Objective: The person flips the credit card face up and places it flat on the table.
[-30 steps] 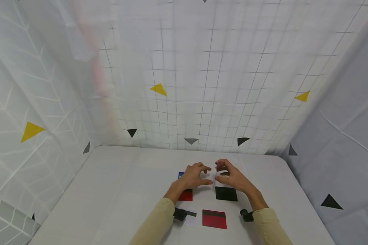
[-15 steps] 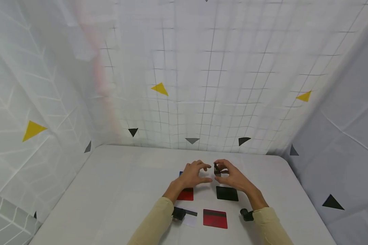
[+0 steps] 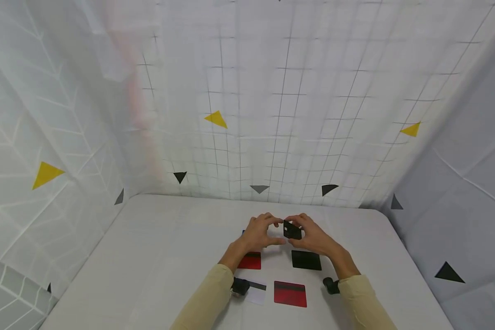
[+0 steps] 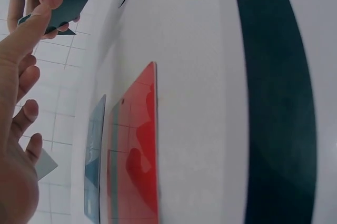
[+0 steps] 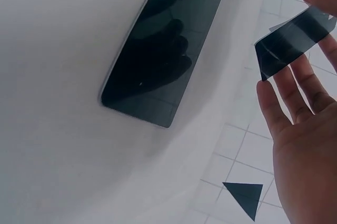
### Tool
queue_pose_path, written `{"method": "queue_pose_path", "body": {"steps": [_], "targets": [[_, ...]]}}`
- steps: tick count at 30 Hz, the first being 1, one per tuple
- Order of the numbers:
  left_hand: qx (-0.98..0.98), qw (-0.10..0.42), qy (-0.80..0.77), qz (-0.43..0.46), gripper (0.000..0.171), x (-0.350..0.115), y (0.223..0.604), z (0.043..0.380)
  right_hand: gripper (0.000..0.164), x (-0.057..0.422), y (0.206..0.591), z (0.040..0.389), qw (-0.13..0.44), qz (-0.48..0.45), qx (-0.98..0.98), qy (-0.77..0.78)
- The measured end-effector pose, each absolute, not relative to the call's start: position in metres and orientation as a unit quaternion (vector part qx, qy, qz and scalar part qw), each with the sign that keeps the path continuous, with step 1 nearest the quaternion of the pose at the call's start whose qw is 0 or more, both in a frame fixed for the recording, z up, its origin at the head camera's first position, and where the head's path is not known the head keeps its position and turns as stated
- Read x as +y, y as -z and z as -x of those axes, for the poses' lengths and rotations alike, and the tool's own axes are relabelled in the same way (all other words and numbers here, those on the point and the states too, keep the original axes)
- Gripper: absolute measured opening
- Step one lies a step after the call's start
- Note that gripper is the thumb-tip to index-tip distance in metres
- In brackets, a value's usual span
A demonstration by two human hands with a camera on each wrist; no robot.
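Observation:
My right hand (image 3: 315,236) pinches a black card (image 3: 292,230) with a small light patch, held tilted above the table. My left hand (image 3: 256,234) is beside it, thumb and fingers spread and curved, fingertips right at the card's left edge. In the left wrist view the left thumb overlaps the held card (image 4: 76,6). The right wrist view shows fingers under the dark, glossy held card (image 5: 289,42). Below the right hand lies a black card (image 3: 306,260). Under the left forearm are a red card (image 3: 250,261) and a mostly hidden blue card (image 3: 243,232).
Nearer the body lie another red card (image 3: 290,294) with a dark stripe and a white card (image 3: 255,294), partly covered by the left wrist camera (image 3: 240,287). A white table (image 3: 148,266) extends to both sides, with white sheeting (image 3: 251,114) around it.
The card in my right hand has turned from edge-on to show its black face. My left hand has risen slightly and its fingertips are closer to the card.

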State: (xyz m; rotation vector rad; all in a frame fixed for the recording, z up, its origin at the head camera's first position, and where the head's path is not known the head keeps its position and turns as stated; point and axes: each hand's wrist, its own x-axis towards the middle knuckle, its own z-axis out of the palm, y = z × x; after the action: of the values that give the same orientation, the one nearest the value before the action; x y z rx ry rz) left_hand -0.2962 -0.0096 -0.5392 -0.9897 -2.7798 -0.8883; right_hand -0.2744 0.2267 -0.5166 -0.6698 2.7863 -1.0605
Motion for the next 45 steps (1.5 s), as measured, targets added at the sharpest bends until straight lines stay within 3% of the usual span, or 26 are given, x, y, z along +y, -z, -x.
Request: {"method": "queue_pose_path", "body": {"steps": [29, 45], "targets": [[-0.918, 0.068, 0.238, 0.311, 0.055, -0.014, 0.535, 0.294, 0.057, 0.224, 0.517, 0.278, 0.052, 0.218, 0.936, 0.271], [-0.942, 0.025, 0.173, 0.287, 0.053, -0.013, 0.536, 0.296, 0.053, 0.237, 0.53, 0.282, 0.073, 0.19, 0.946, 0.253]]}}
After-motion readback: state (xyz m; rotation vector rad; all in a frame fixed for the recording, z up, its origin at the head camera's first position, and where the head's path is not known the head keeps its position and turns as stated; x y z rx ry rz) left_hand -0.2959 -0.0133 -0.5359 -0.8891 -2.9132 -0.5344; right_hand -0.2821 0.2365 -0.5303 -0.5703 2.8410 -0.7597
